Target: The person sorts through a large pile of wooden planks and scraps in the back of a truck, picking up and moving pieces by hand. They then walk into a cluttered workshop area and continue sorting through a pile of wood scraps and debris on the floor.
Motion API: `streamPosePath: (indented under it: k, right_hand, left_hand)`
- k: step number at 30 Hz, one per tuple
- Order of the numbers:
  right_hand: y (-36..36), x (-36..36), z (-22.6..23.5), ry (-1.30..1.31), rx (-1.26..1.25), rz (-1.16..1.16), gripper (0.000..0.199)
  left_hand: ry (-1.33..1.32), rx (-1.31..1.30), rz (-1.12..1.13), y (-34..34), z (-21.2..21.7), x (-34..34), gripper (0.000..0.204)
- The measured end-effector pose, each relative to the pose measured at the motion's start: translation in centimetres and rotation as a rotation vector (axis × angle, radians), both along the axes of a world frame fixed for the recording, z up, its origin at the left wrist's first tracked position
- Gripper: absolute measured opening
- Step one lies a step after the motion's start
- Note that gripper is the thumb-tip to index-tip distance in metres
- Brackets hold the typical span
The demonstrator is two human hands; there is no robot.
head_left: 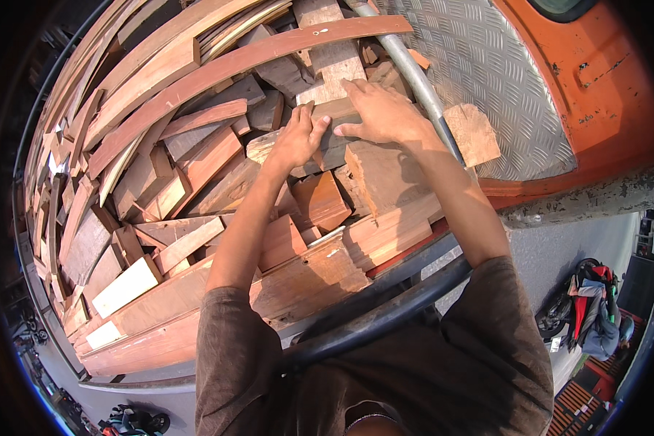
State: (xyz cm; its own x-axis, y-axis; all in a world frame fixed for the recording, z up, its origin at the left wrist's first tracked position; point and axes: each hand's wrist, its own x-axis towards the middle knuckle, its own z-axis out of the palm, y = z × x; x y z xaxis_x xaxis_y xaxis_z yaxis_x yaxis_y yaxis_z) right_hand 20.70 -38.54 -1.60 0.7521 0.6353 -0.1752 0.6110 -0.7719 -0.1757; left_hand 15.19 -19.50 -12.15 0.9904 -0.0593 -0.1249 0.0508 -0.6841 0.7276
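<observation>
Both my hands reach over a heap of scrap wood and rest on a weathered grey-brown wood block (333, 155). My left hand (296, 139) lies at the block's left part, fingers extended and thumb apart. Farther right, my right hand (382, 115) is spread over the wood, its fingertips close to a pale upright plank (338, 69). The two thumbs nearly meet above the block. Below my right wrist sits a broad rough-cut block (392, 174). A long reddish plank (254, 62), bent by the lens, crosses the heap beyond my hands. The block's underside is hidden.
A grey metal tube (407, 62) runs along the right side of the heap, beside a tread-plate panel (479, 73) and an orange vehicle body (596, 80). A dark rail (385, 309) crosses before my chest. A parked motorcycle (581, 298) stands on the pavement at right.
</observation>
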Motion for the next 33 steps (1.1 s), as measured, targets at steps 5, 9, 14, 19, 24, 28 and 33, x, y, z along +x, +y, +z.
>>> streamPosePath:
  k: [5,9,14,19,24,28,33]
  right_hand:
    - [-5.4,-0.8,8.0,-0.125,-0.317,-0.417,0.084]
    - [-11.5,-2.5,6.0,-0.108,-0.43,-0.615,0.083]
    - [-12.6,-4.2,3.3,-0.369,-0.246,-0.567,0.08]
    - [-13.3,-4.7,5.9,-0.412,0.028,-0.661,0.072]
    - [-10.6,-4.0,9.0,-0.346,0.488,-0.362,0.071]
    - [-4.5,-2.7,9.1,-0.167,0.561,-0.027,0.07]
    - [4.8,3.3,3.9,-0.231,0.47,0.288,0.071]
  left_hand:
    - [-0.075,0.351,0.027,0.2,1.7,-0.5,0.08]
    - [-0.374,0.217,-0.126,-2.9,5.6,-3.3,0.085]
    - [-0.447,0.183,-0.485,-8.7,3.5,-8.4,0.086]
    - [-0.404,0.061,-0.481,-9.2,2.0,-8.4,0.083]
    - [-0.351,0.02,-0.521,-8.2,3.1,-8.6,0.088]
    - [-0.137,-0.214,-0.443,-2.6,8.6,-9.2,0.086]
    - [-0.213,0.024,-0.013,6.5,10.2,-9.6,0.084]
